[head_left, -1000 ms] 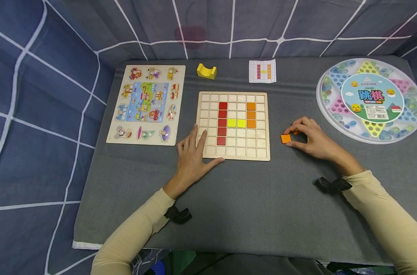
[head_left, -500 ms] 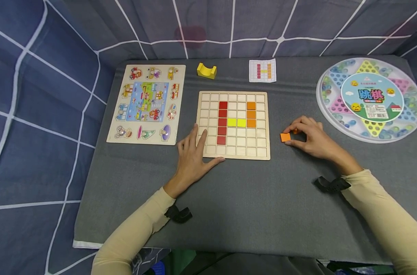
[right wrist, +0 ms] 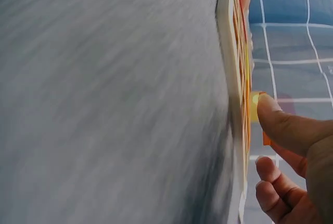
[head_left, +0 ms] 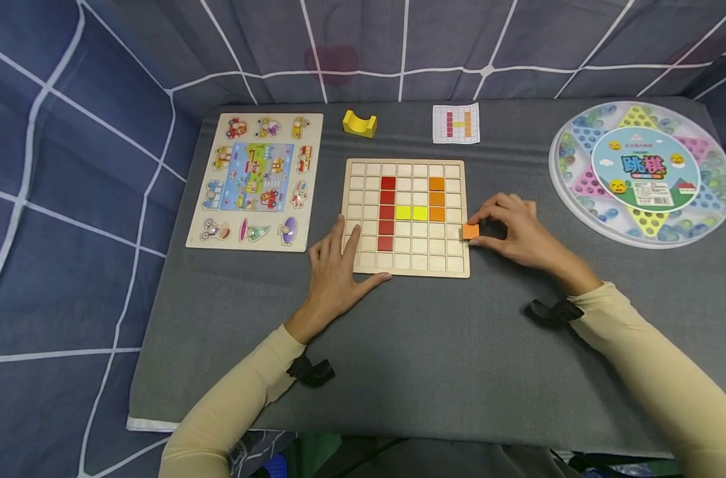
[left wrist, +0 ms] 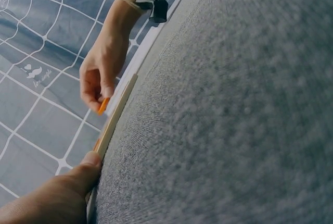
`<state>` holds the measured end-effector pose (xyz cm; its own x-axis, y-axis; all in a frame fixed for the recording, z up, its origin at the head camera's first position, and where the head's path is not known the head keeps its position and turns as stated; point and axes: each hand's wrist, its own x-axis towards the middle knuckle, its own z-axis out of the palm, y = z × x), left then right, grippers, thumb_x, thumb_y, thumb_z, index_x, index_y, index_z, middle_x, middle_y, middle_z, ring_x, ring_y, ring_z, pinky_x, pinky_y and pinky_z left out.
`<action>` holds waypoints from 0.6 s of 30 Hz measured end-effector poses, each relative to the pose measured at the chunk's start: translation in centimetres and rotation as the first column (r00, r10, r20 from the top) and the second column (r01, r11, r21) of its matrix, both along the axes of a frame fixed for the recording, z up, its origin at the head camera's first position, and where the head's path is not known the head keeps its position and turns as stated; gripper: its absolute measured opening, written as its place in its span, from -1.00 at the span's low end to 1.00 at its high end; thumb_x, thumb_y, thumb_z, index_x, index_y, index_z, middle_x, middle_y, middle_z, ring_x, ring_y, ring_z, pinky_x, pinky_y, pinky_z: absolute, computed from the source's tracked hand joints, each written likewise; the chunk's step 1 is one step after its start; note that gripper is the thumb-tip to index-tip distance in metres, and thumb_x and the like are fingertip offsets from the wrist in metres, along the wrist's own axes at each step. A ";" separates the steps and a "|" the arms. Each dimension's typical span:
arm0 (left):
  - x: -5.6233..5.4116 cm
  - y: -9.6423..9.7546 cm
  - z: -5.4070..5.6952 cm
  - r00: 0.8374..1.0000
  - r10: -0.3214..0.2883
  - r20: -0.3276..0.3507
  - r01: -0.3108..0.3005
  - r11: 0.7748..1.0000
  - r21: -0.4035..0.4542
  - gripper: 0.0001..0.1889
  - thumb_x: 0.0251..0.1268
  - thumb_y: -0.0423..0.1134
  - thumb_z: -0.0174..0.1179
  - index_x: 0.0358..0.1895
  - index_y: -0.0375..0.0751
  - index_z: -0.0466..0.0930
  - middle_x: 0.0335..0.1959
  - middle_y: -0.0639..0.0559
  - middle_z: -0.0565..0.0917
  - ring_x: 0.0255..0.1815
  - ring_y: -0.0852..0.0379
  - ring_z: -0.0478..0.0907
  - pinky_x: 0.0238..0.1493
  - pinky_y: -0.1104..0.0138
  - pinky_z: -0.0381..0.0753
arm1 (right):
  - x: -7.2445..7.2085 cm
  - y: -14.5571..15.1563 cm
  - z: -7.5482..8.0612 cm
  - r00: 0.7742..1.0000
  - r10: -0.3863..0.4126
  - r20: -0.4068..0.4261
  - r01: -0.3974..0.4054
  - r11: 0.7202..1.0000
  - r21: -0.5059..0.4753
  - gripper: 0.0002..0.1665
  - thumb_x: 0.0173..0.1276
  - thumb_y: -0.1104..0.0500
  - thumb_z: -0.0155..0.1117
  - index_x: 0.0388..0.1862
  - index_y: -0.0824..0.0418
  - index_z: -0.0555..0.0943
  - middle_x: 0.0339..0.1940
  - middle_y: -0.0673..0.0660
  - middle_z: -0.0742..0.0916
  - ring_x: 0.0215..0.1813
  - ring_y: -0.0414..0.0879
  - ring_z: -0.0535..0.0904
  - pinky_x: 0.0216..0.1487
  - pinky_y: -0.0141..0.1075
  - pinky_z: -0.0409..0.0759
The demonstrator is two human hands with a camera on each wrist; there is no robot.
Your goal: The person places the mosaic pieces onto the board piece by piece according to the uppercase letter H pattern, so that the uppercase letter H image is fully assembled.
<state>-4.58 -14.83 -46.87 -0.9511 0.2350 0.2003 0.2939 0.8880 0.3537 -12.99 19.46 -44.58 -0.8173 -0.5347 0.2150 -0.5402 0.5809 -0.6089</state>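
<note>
My right hand [head_left: 514,231] pinches an orange square tile [head_left: 470,232] between thumb and fingertips, at the right edge of the wooden grid board [head_left: 421,265]. In the left wrist view the tile [left wrist: 103,106] is held a little above the board. A column of red tiles [head_left: 387,212], two yellow tiles [head_left: 412,213] side by side and three orange tiles [head_left: 437,199] in a column lie in the board's cells. My left hand [head_left: 334,279] rests with spread fingers on the board's lower left part, its thumb along the front edge.
A picture peg puzzle [head_left: 255,247] lies left of the board. Behind it stand a yellow curved block [head_left: 359,125] and a printed pattern card [head_left: 455,124]. A round Chinese checkers box [head_left: 642,174] occupies the right side of the grey table [head_left: 398,372].
My right hand has moved left with the orange tile, from the cloth beside the board to the board's right edge. A second orange piece seen earlier under its fingers no longer shows. The left hand stays put.
</note>
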 end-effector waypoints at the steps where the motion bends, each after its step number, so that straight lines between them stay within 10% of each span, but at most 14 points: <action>1: 0.0 0.0 0.0 1.000 0.000 -0.002 0.000 1.000 0.000 0.10 -0.03 0.37 0.35 0.48 -0.29 0.20 0.55 -0.34 0.02 0.44 -0.28 0.16 0.17 -0.11 0.09 | -0.1 -0.4 0.0 1.000 0.003 0.001 -0.003 1.000 -0.005 -0.58 -0.07 0.25 0.63 -0.17 0.13 0.71 -0.15 0.09 0.59 -0.08 -0.02 0.36 -0.05 -0.01 0.01; 18: 0.0 -0.1 0.0 1.000 0.000 0.000 0.000 1.000 -0.015 0.10 -0.02 0.39 0.32 0.49 -0.28 0.19 0.55 -0.34 0.02 0.40 -0.27 0.20 0.18 -0.10 0.10 | -1.3 -4.8 -0.4 1.000 0.015 -0.010 -0.015 1.000 -0.015 -0.63 -0.05 0.14 0.64 -0.23 0.14 0.71 -0.16 0.11 0.63 -0.11 0.01 0.37 -0.01 0.04 0.07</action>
<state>-4.58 -14.93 -46.92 -0.9512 0.2376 0.1969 0.2936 0.8932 0.3407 -14.25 14.64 -44.98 -0.8067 -0.5437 0.2315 -0.5552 0.5631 -0.6121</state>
